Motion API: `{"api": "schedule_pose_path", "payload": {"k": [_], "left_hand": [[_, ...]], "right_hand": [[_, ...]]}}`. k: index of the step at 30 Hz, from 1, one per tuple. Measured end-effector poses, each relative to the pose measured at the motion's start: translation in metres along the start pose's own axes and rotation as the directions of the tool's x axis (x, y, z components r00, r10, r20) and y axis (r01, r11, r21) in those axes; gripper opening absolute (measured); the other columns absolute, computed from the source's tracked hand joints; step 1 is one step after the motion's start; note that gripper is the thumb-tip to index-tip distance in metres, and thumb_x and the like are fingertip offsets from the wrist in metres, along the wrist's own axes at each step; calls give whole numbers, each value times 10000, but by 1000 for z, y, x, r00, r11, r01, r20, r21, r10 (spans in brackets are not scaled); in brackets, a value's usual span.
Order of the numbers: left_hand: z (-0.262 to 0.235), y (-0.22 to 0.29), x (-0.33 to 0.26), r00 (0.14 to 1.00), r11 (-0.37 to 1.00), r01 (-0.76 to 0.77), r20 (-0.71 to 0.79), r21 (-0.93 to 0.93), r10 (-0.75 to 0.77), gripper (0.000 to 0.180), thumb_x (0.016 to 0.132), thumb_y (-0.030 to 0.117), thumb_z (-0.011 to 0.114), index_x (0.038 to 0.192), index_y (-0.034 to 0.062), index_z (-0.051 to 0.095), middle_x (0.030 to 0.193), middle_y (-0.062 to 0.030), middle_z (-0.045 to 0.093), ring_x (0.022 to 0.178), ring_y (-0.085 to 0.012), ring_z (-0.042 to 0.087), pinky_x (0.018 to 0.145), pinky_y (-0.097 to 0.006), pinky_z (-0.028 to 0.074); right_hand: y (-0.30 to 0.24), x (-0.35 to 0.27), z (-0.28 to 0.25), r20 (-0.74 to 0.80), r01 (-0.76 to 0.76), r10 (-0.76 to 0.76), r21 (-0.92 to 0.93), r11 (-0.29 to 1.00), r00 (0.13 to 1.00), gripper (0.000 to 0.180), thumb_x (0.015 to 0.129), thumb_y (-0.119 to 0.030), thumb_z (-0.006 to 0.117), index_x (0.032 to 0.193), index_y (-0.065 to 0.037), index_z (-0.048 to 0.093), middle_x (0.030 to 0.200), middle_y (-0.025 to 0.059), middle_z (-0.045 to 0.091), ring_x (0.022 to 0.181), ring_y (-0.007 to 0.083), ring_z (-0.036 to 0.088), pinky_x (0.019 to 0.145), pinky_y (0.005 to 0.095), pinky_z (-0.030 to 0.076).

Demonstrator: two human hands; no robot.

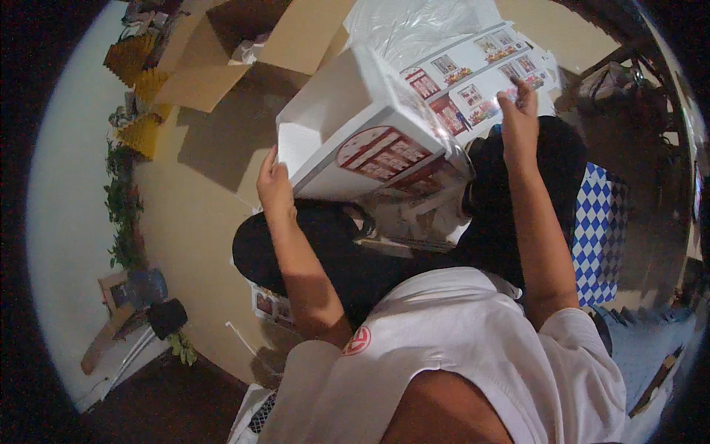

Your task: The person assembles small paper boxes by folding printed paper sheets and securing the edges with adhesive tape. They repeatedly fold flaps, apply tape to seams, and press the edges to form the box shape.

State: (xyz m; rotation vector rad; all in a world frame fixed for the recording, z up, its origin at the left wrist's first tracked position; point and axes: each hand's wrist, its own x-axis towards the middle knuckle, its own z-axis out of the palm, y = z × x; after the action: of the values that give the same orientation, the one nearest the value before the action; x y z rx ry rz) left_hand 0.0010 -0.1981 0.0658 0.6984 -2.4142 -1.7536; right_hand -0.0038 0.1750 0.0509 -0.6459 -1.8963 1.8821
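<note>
A white open box-shaped model building [370, 148], with grey edges and printed red windows, rests tilted over my lap. My left hand [276, 186] grips its lower left edge, thumb on the near side. To the right of the box lies a white printed panel [473, 78] showing windows, doors and flowers. My right hand [521, 118] is over the panel's right part, thumb and fingers apart with nothing visible between them. Whether the fingertips touch the panel, I cannot tell. Crumpled clear plastic wrap [414, 29] spreads behind the panel.
An open cardboard box [244, 66] stands on the floor at the far left. A blue-and-white chequered box [597, 233] is beside my right leg. More printed sheets [272, 305] lie by my left thigh. Plants [122, 200] line the left wall, and a rack [636, 74] stands far right.
</note>
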Motion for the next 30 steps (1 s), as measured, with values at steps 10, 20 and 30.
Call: {"api": "schedule_pose_path", "payload": {"k": [10, 20, 30], "left_hand": [[-18, -22, 3, 989, 938, 149, 60, -314, -137, 444, 926, 45, 384, 1370, 46, 402, 1310, -152, 488, 1140, -266, 532, 978, -378, 421], [95, -140, -14, 877, 389, 444, 304, -807, -372, 445, 950, 336, 417, 1292, 54, 463, 1345, -137, 470, 1230, -321, 453, 1001, -524, 398], [137, -143, -50, 793, 330, 571, 402, -752, -458, 633, 873, 607, 365, 1286, 138, 468, 1205, -69, 517, 1102, -289, 506, 938, -532, 385]], "right_hand": [[90, 12, 3, 44, -585, 583, 78, 808, 811, 422, 878, -430, 569, 1070, -55, 589, 1004, 57, 599, 963, 195, 542, 844, 362, 425], [-89, 16, 22, 320, 270, -322, 197, 942, 891, 163, 874, -197, 657, 908, -42, 621, 796, -4, 590, 768, 64, 525, 686, 242, 434], [7, -73, 92, 804, 938, -492, -233, 257, 334, 116, 762, -167, 540, 840, -83, 559, 778, 58, 576, 785, 251, 576, 677, 366, 458]]}}
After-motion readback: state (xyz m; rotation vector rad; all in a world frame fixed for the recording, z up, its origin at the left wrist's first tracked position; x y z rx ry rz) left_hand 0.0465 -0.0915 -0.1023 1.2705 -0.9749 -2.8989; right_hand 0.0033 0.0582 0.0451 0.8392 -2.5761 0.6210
